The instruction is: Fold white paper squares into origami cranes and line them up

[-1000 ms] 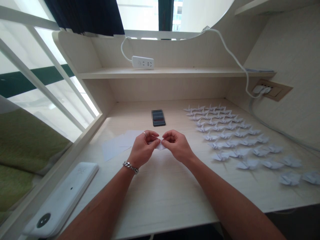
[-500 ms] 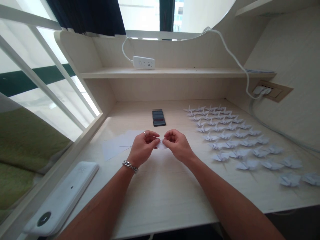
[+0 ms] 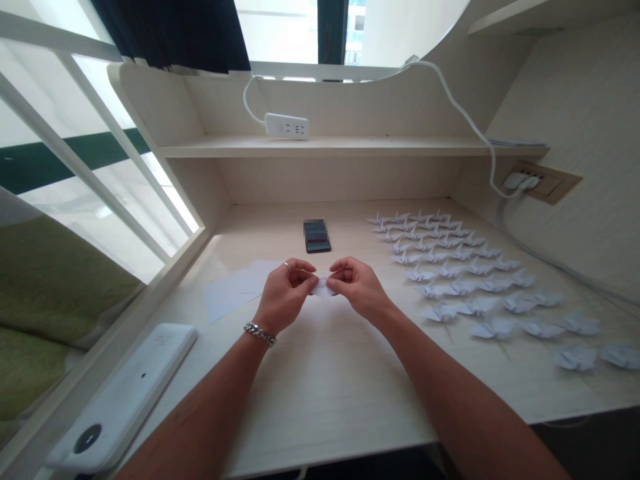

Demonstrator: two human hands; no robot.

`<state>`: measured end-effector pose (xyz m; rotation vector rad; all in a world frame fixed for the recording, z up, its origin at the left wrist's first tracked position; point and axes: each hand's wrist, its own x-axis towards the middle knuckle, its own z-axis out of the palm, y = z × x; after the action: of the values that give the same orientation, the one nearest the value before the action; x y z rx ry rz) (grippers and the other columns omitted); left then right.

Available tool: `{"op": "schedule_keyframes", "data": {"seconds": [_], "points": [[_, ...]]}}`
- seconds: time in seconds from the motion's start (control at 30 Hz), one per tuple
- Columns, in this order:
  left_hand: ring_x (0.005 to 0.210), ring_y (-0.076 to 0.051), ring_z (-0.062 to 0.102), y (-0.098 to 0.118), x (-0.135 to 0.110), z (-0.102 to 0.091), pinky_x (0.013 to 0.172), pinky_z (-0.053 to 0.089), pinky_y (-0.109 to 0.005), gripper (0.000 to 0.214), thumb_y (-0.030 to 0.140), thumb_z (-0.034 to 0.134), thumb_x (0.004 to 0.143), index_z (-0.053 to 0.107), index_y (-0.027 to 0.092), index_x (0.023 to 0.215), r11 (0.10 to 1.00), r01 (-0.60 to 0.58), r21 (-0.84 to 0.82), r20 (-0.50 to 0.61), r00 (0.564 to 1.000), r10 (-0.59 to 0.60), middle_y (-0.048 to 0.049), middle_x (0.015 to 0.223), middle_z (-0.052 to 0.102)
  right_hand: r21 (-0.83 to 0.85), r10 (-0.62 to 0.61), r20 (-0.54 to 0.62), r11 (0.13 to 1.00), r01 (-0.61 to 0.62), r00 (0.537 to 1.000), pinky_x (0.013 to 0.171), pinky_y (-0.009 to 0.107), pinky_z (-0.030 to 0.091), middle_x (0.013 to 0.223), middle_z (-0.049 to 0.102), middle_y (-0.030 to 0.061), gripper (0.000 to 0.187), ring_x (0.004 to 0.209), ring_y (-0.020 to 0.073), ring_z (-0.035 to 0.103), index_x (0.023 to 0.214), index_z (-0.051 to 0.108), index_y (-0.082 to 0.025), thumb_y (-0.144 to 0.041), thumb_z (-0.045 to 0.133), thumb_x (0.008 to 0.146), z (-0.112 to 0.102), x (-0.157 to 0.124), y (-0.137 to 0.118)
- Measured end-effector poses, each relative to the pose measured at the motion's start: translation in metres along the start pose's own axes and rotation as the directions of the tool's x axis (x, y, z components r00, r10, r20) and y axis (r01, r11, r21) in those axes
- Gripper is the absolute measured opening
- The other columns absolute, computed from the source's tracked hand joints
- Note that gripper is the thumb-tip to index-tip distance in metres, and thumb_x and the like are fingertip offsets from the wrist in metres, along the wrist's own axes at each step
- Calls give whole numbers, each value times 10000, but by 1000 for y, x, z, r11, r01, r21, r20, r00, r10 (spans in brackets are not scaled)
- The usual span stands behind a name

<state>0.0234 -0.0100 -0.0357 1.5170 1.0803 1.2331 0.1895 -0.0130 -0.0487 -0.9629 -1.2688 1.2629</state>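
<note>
Over the middle of the pale wooden desk (image 3: 320, 387), my left hand (image 3: 284, 297) and my right hand (image 3: 359, 288) pinch a small folded piece of white paper (image 3: 323, 287) between their fingertips. Both hands are closed on it, thumbs facing each other. A ring sits on a left finger and a chain bracelet on the left wrist. Flat white paper sheets (image 3: 235, 290) lie just left of my left hand. Several rows of folded white paper cranes (image 3: 465, 280) cover the desk to the right of my right hand.
A dark phone (image 3: 317, 236) lies behind the hands. A white flat device (image 3: 125, 397) rests at the front left edge. A power strip (image 3: 287, 125) sits on the shelf, its cable running to a wall socket (image 3: 537, 180) at right. A railing borders the left.
The hands have shifted slightly up and closer together on the paper piece; the fingers have rearranged a little. Nothing else on the desk has moved.
</note>
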Motion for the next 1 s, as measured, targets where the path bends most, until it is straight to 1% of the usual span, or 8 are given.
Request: {"op": "schedule_keyframes", "data": {"seconds": [0.1,0.2,0.27,0.4,0.47,0.7,0.83,1.0], "points": [[689,-153,662,1,0,0,647,532,-277,214,235,718,714,622,142,881,999,32,-8,59,998,-31,-30,738,694,-71,-53,-1,996,53,999,615,275,482,688,639,-15,239,636,136,608,865,554,-178,-219,705,684,-1,-1,1],[728,-164,667,2,-1,0,671,536,-281,210,214,728,693,638,133,865,999,37,35,113,993,-41,-44,761,695,-133,-53,31,989,57,998,621,277,476,713,655,-4,242,660,146,620,908,562,-181,-220,687,705,-1,-3,1],[730,-169,668,3,0,-1,675,539,-287,201,193,734,672,645,132,841,998,50,36,114,992,-54,-48,760,696,-143,-41,38,989,46,998,624,278,477,717,661,1,244,664,149,624,912,567,-178,-218,687,703,-1,-3,1],[750,-178,674,6,2,-4,701,548,-308,175,145,707,647,658,128,814,994,97,-58,93,991,-91,-59,786,709,-109,-34,21,993,36,999,626,274,481,712,659,0,237,663,148,627,887,565,-177,-217,694,692,-3,-1,0],[748,-179,674,7,2,-5,703,549,-312,169,148,696,654,664,126,819,992,106,-63,98,990,-100,-64,792,712,-108,-44,13,993,45,999,634,276,486,720,660,3,232,671,149,630,884,564,-178,-217,692,695,-3,-2,-1],[710,-166,657,4,-2,1,680,536,-293,150,223,733,676,667,151,790,997,23,71,132,991,-32,-42,742,697,-288,-106,51,950,116,993,644,278,487,753,656,11,143,689,150,616,830,610,-183,-204,660,698,-1,-5,-4],[664,-148,632,5,-1,1,647,521,-274,126,189,733,654,647,148,736,997,30,69,109,993,-37,-24,693,672,-220,-73,57,972,84,996,602,258,470,724,639,-5,128,666,139,602,789,601,-181,-164,649,671,-2,-3,-1],[648,-146,636,3,3,-5,633,528,-276,181,174,761,609,631,138,729,997,75,1,76,994,-75,-20,685,667,-100,-27,65,994,34,998,683,282,507,783,673,19,177,745,153,644,825,610,-172,-134,639,655,-6,0,1]]}}
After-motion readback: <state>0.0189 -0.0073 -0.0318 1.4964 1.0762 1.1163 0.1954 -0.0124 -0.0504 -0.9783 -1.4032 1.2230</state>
